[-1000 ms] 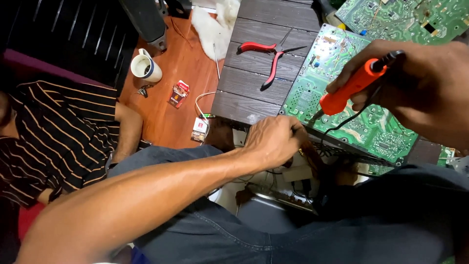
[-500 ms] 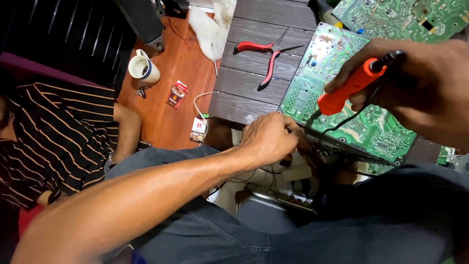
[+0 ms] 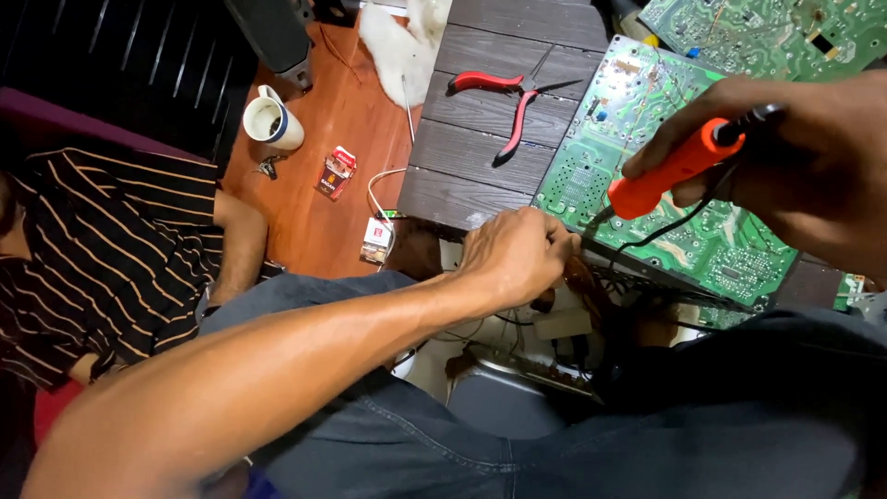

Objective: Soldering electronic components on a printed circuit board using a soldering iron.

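Right now I see my right hand [image 3: 813,157] wrapped around an orange soldering iron [image 3: 679,166], the fingers [image 3: 684,115] closed tight on its handle. Its dark tip points down and to the left of those fingers, just above the near edge of a green circuit board [image 3: 637,139]. A black cord [image 3: 674,222] runs from the iron under the fingers and across the board.

My left hand [image 3: 513,254] sits below and left of the iron's tip, at the board's lower corner. Its fingers [image 3: 559,245] are curled inward over something at the edge of the tabletop [image 3: 480,139]; I cannot tell what they pinch, as the knuckles hide it. Beneath these fingers lies a tangle of wires [image 3: 554,323].

Beyond the left fingers, red-handled pliers [image 3: 504,92] lie open on the dark slats, touching nothing else. Farther left, on the orange floor [image 3: 314,185], stand a white mug [image 3: 271,120] and a small red packet [image 3: 335,172]. Another person in a striped shirt [image 3: 102,249] sits at the far left.
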